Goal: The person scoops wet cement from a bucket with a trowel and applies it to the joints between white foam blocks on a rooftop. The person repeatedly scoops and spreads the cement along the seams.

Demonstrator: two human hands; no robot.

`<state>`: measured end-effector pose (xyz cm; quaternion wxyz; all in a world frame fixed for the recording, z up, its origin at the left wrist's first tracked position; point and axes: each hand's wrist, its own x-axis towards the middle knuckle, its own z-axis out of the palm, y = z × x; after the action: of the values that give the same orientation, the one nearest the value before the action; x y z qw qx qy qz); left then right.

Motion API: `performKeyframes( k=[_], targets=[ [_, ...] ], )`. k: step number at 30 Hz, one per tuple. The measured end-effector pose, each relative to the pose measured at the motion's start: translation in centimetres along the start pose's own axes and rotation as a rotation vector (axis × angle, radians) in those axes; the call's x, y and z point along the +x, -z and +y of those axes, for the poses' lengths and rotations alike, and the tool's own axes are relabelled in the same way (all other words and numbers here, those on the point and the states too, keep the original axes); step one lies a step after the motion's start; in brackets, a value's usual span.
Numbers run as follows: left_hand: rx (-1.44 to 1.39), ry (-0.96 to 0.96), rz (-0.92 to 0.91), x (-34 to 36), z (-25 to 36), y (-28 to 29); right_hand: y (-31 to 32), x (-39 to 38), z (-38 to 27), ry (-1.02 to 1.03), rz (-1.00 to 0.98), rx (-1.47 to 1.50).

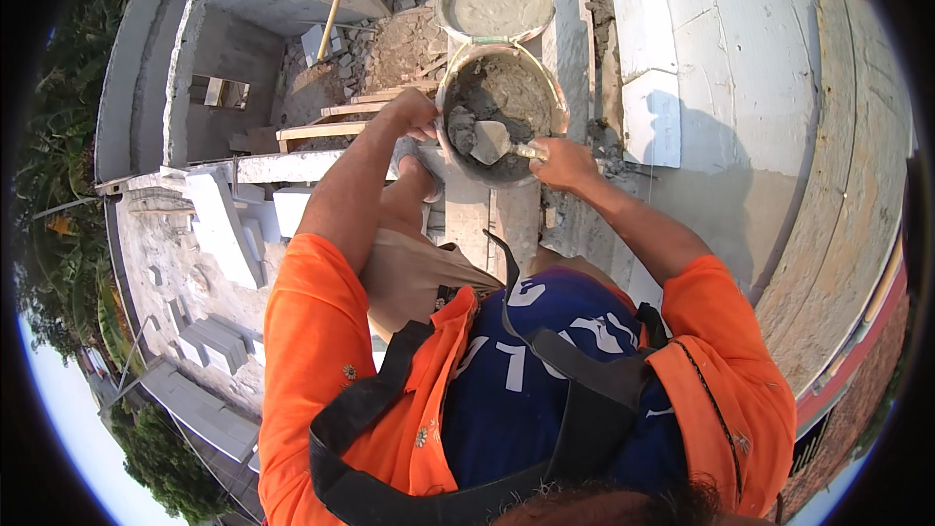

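Note:
My right hand point(565, 165) is closed round the handle of a trowel point(490, 142). The trowel's blade rests against wet grey mortar point(521, 88) inside a round bucket point(561, 109). On the bucket's left side, my left hand point(413, 115) has its fingers curled at the rim and appears to grip it. More mortar is heaped on the left inside the bucket, beside the blade. Just beyond stands a second bucket point(440, 18), holding a smooth, pale grey wet mix point(495, 0).
Both buckets stand on wooden planks point(513, 219) high above a rubble-strewn floor point(399, 44). A pale block wall point(740, 68) runs along the right. Wooden slats point(336, 129) lie at the left, above a drop. Lower left, pale blocks point(216, 343) lie on a concrete surface.

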<state>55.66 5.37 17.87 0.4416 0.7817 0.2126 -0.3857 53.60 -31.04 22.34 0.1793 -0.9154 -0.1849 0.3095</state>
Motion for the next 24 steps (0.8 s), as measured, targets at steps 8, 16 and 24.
performKeyframes(
  k=[8,16,24],
  targets=[
    [0.449,-0.269,-0.105,4.0,-3.2,0.9,-1.7,-1.3,4.3,0.010,0.072,0.173],
    [0.983,-0.304,-0.058,7.6,-3.1,0.6,-10.5,1.2,12.6,0.112,0.092,0.687],
    [1.253,-0.514,0.087,3.6,1.6,1.9,-7.9,-1.5,8.7,0.094,0.208,1.415]
  ],
)
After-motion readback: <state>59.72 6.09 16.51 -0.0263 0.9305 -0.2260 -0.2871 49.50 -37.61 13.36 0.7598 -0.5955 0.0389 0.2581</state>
